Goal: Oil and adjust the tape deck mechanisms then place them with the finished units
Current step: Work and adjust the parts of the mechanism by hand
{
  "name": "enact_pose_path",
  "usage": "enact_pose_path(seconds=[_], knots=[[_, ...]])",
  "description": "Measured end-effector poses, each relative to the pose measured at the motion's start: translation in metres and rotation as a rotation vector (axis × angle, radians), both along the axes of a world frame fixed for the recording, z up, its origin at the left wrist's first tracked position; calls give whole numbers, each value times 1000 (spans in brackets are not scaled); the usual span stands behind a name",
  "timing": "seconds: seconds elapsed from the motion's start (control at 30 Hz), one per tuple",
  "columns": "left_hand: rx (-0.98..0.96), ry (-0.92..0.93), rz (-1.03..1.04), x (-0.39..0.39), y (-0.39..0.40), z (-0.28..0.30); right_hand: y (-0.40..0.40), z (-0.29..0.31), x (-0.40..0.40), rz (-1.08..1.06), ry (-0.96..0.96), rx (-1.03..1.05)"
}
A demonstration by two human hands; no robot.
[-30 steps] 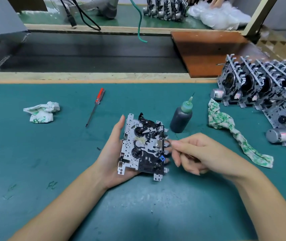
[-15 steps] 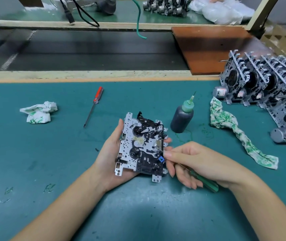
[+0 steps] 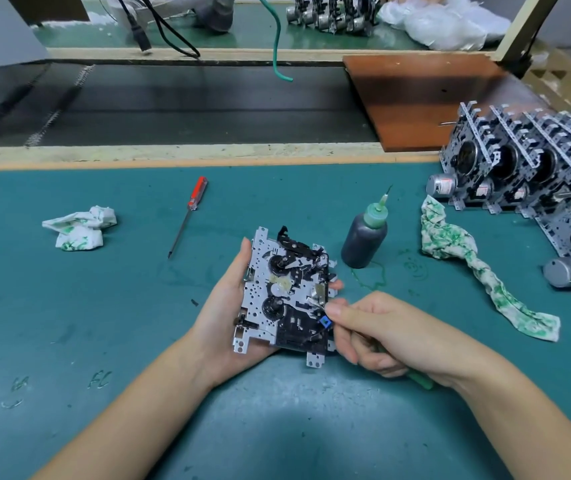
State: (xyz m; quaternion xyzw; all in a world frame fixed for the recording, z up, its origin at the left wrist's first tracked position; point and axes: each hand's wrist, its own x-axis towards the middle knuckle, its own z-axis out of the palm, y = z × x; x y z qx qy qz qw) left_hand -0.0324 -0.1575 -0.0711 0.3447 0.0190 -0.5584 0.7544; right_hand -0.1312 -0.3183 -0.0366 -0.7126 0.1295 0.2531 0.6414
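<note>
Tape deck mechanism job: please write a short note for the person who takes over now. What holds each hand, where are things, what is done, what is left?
Left hand holds the tape deck mechanism above the mat.
Right hand grips a green-handled tool, tip at the mechanism's right edge.
Oil bottle stands upright behind it; finished units are at far right.
Done: adjusting is under way; oiling cannot be told.
Left: finish, then place it with the finished units.

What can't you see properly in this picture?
- Green-handled tool, head view: the right hand grips it and hides most of it; its tip is too small to make out.
- Back of the tape deck mechanism: covered by the left hand holding it.
- Stacked finished units: cut off by the right edge, so no count.
- Motor labels: too small to read.
</note>
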Motion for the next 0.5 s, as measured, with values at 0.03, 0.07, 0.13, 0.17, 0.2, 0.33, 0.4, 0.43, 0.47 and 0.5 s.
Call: enact_pose_path(seconds=[0.03,0.07,0.13,0.17,0.2,0.33,0.4,0.43,0.47,0.5], knots=[[10,-2,2,0,0,0,0,0,0,1,1,5],[19,-5,5,-1,-1,0,1,0,0,4,3,7],[45,-18,15,-1,-2,1,0,0,0,12,16,9],[60,-30,20,-1,-2,1,0,0,1,17,25,5],[71,-41,26,-1,-3,1,-1,0,1,21,33,-5],[101,-54,49,-3,-4,1,-3,-1,2,44,29,-39],[110,-62,49,-3,-4,1,-3,-1,3,57,22,-57],[113,-67,49,-3,-4,0,-3,0,3,61,23,-63],[114,-68,52,-3,-4,0,-4,0,3,63,27,-65],[113,-66,57,-3,-4,0,-5,-1,3,64,31,-63]])
